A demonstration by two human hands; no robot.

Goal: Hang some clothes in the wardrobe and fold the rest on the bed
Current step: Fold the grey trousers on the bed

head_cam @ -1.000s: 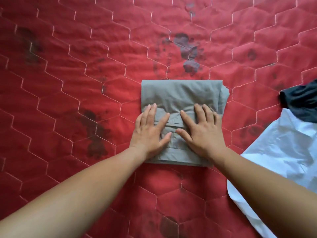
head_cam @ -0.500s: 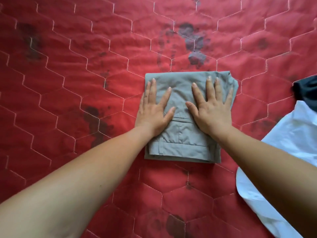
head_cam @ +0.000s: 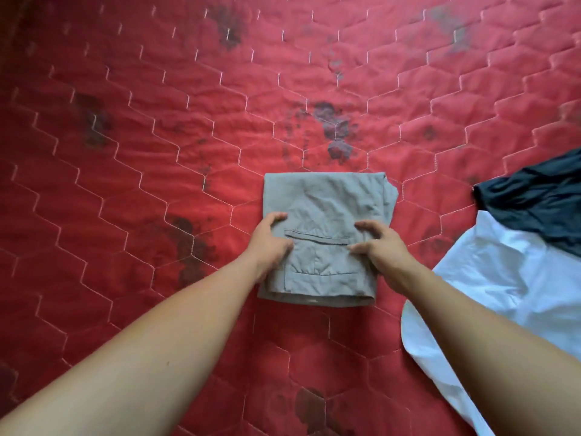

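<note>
— Across the red quilt point(head_cam: 157, 152), what lies where?
— White shirt point(head_cam: 503, 278) and dark garment point(head_cam: 534, 196) at the quilt's right side; folded grey trousers point(head_cam: 327, 199) mid-quilt; left hand point(head_cam: 270, 243) curled round their left edge; right hand point(head_cam: 380, 250) nipping cloth with bent fingers.
— Handling?
— Soft, light, floppy, I'd say; lift by both sides, or folds slide.

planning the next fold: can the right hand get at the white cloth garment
Probably yes: the white cloth garment lies just beside the right hand with nothing between, though its fingers grip the folded grey trousers.
</note>
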